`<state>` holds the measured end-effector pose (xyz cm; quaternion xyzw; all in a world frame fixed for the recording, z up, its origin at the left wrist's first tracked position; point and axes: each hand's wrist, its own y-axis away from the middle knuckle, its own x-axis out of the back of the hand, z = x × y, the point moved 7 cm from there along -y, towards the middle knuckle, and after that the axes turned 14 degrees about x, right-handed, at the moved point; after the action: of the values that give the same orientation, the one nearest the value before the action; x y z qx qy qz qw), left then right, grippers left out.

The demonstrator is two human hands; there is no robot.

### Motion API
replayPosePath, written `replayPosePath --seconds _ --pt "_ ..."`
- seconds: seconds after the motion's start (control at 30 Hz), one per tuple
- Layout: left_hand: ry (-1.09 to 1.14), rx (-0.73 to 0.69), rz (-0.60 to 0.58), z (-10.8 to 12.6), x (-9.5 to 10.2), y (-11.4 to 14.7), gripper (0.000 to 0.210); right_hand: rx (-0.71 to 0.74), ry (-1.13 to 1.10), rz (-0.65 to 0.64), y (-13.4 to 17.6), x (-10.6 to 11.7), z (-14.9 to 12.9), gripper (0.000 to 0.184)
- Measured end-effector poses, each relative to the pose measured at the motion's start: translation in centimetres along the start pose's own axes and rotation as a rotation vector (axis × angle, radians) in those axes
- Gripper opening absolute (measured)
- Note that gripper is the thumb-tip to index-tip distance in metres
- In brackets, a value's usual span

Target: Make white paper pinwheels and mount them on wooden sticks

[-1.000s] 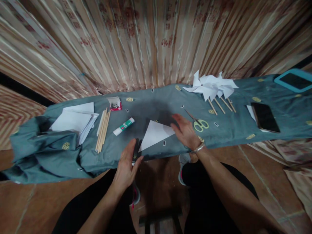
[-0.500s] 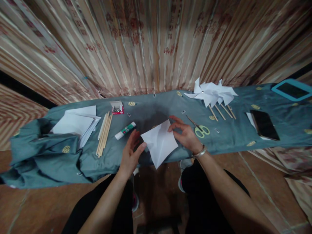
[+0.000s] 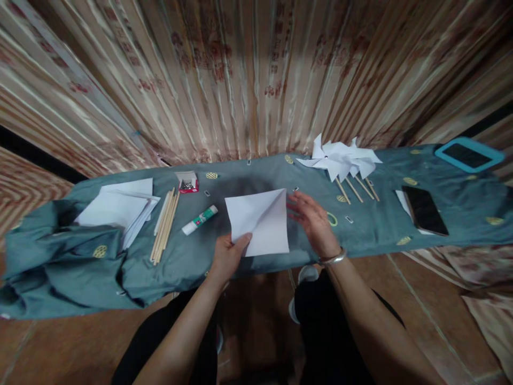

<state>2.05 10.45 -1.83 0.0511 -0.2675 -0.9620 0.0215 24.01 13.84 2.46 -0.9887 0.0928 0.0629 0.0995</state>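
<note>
A square sheet of white paper point(image 3: 267, 227), creased along a diagonal, is held over the front of the table. My left hand point(image 3: 229, 255) pinches its lower left corner, thumb on top. Just right of the sheet, my right hand point(image 3: 315, 222) has its fingers stretched out and apart, touching nothing that I can see. Beneath that hand the scissors point(image 3: 332, 218) are mostly hidden; part of a light green handle loop shows. A glue stick point(image 3: 199, 220) lies to the left of the sheet.
Left on the cloth-covered table point(image 3: 224, 184) are a paper stack point(image 3: 114, 208), several wooden sticks point(image 3: 165, 227) and a red box of small metal pieces point(image 3: 187, 183). At right lie several paper pinwheels point(image 3: 340, 158), a phone point(image 3: 425, 209) and a blue-framed tablet point(image 3: 468, 155).
The paper has turned so its edges run roughly level. My left hand has closed on its lower left corner, while my right hand has come off the paper and sits to its right.
</note>
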Motion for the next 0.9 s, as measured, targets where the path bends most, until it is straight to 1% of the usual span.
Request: replayPosePath --seconds 0.07,0.13,0.17,0.33,0.4,0.47,0.5,0.57,0.6,0.63,0.67,0.7,0.73,0.77,0.83,0.9 --pt "-0.053 -0.064 0.018 0.0 0.0 -0.5 0.035 -0.084 -0.039 -0.096 0.5 -0.7 0.2 0.046" --pt "-0.114 -0.127 0.030 0.2 -0.1 -0.8 0.036 -0.119 -0.013 -0.190 1.0 -1.5 0.5 0.046" --pt "-0.134 -0.152 0.035 0.3 -0.2 -0.9 0.036 -0.128 0.019 -0.207 1.3 -1.8 0.7 0.046" --pt "-0.214 -0.222 0.078 1.8 -0.6 -0.8 0.031 -0.081 0.245 -0.176 1.5 -2.0 1.7 0.039" --pt "-0.238 -0.222 0.099 2.6 -0.7 -0.8 0.029 -0.042 0.298 -0.189 1.3 -1.9 1.5 0.039" --pt "-0.225 -0.203 0.124 3.3 -0.5 -0.8 0.028 0.022 0.352 -0.213 0.9 -1.5 0.8 0.039" --pt "-0.212 -0.199 0.141 3.7 -0.4 -0.8 0.028 0.069 0.393 -0.220 0.6 -1.0 0.1 0.039" --pt "-0.184 -0.208 0.174 4.5 -0.1 -0.8 0.029 0.178 0.546 -0.208 -0.2 0.8 -1.3 0.038" --pt "-0.173 -0.221 0.191 4.9 0.1 -0.8 0.029 0.220 0.679 -0.174 -0.6 2.1 -2.0 0.036" --pt "-0.163 -0.237 0.206 5.4 0.3 -0.7 0.029 0.236 0.862 -0.148 -0.9 3.5 -2.5 0.034" --pt "-0.150 -0.251 0.221 5.8 0.5 -0.5 0.029 0.230 1.052 -0.153 -1.1 4.7 -2.7 0.033" --pt "-0.134 -0.261 0.233 6.2 0.7 -0.4 0.029 0.214 1.222 -0.188 -1.3 5.7 -2.6 0.032" --pt "-0.118 -0.267 0.244 6.6 0.9 -0.3 0.029 0.189 1.360 -0.229 -1.2 6.6 -2.3 0.033" --pt "-0.105 -0.267 0.252 6.9 1.0 -0.1 0.029 0.159 1.450 -0.272 -1.1 7.3 -1.9 0.032" --pt "-0.092 -0.258 0.272 7.3 1.3 0.1 0.029 0.125 1.534 -0.336 -0.7 8.1 -1.1 0.032" --pt "-0.088 -0.253 0.297 7.5 1.6 0.2 0.030 0.121 1.561 -0.380 -0.3 8.3 -0.6 0.033"
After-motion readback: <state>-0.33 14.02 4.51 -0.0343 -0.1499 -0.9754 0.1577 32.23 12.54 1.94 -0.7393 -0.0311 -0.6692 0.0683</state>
